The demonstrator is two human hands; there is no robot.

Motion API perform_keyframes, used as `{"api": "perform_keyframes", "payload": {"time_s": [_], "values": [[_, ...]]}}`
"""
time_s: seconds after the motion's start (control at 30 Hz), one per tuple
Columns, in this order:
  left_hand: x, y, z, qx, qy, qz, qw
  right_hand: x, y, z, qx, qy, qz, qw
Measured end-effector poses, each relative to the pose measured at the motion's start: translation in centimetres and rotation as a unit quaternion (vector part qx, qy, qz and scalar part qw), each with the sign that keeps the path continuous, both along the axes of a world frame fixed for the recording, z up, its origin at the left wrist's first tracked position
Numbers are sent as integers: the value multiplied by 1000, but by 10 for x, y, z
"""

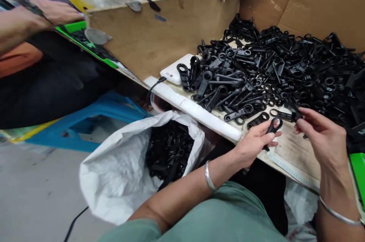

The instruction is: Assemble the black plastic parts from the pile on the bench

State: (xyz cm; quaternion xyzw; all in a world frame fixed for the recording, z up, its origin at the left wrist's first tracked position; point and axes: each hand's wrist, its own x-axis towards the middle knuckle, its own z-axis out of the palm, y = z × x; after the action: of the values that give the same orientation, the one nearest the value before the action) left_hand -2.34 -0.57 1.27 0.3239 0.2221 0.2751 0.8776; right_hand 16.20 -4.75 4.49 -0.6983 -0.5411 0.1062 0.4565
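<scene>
My left hand [253, 141] pinches a black plastic arm with a ring-shaped end [274, 127], held over the table's front edge. To the right, my right hand [322, 130] has thumb and fingers closed on a small black plastic part [298, 116], whose shape is mostly hidden by the fingers. Just beyond both hands lies a big heap of similar black plastic parts [234, 78], many with ring ends. A few single pieces, such as a ringed black part [258, 119], lie at the heap's near edge.
A white sack [114, 173] holding black parts stands open below the table, left of my arm. A white power bank [176, 69] with a cable lies by the cardboard divider [159, 37]. At far left is another person's hand [57, 10] beside a green tray [75, 27].
</scene>
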Motion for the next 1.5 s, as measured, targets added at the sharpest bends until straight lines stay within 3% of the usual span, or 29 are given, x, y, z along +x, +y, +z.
{"api": "perform_keyframes", "payload": {"time_s": [0.07, 0.13, 0.27, 0.4, 0.53, 0.67, 0.93, 1.2, 1.4, 1.5], "values": [[3, -2, 1, 10, -7, -9, 1000, -13, -17, 0, 9, 22, 25, 999], [7, -4, 2, 27, -20, -13, 999, -26, -26, -4, 28, -17, 44, 998], [11, -9, 2, 72, -28, -3, 997, -37, -28, -15, 60, -133, 43, 988], [10, -9, -2, 149, -8, 27, 988, -39, -27, -20, 92, -156, 46, 982], [11, -8, -11, 248, 32, 63, 966, -43, -28, -19, 123, -204, 23, 971], [10, -7, -15, 315, 58, 55, 946, -45, -29, -20, 123, -251, 12, 960], [-1, -6, -2, 407, 164, 33, 898, -46, -26, -17, 112, -272, 11, 956], [-3, -9, -2, 387, 179, -2, 905, -53, -32, -25, 87, -286, -23, 954], [0, -10, -9, 374, 137, -23, 917, -47, -40, -20, 71, -308, 11, 949], [1, -12, -6, 377, 153, -23, 913, -49, -40, -23, 68, -288, -18, 955]]}}
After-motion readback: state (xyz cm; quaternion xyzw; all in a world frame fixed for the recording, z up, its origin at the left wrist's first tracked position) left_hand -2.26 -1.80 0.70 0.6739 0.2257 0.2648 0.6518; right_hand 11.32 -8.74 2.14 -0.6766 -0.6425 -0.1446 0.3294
